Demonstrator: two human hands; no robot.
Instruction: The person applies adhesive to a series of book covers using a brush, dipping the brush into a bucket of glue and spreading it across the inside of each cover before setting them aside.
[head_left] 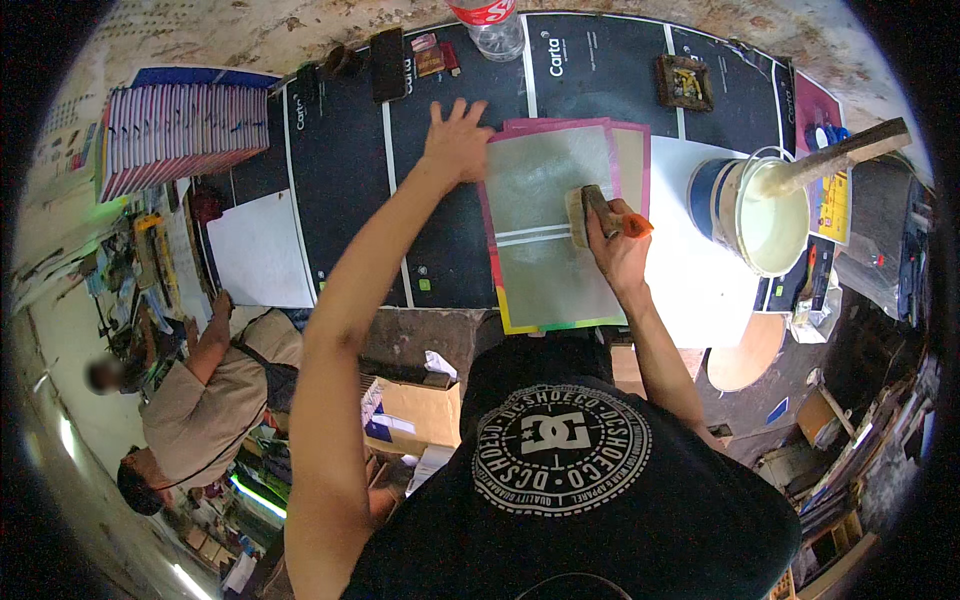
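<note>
A grey-green sheet (pixel 548 285) with a wet-looking sheen lies on a pile of pink-edged sheets in front of me, two pale lines crossing its middle. My right hand (pixel 617 250) grips a wide flat brush (pixel 592 212) with an orange handle end, its pale bristles against the sheet's right half. At the pile's upper left corner is my left hand (pixel 457 143), its fingers spread over the black tabletop (pixel 345 170). The heel of that hand is beside the pile's edge; whether it touches cannot be made out.
On the right stands a bucket (pixel 712 195) of pale, creamy liquid with a wooden stick (pixel 845 155) across it, by a white sheet (pixel 700 290). A plastic bottle (pixel 498 38), an ashtray (pixel 685 82) and a phone (pixel 387 65) line the back. A book stack (pixel 185 135) and people (pixel 205 400) are left.
</note>
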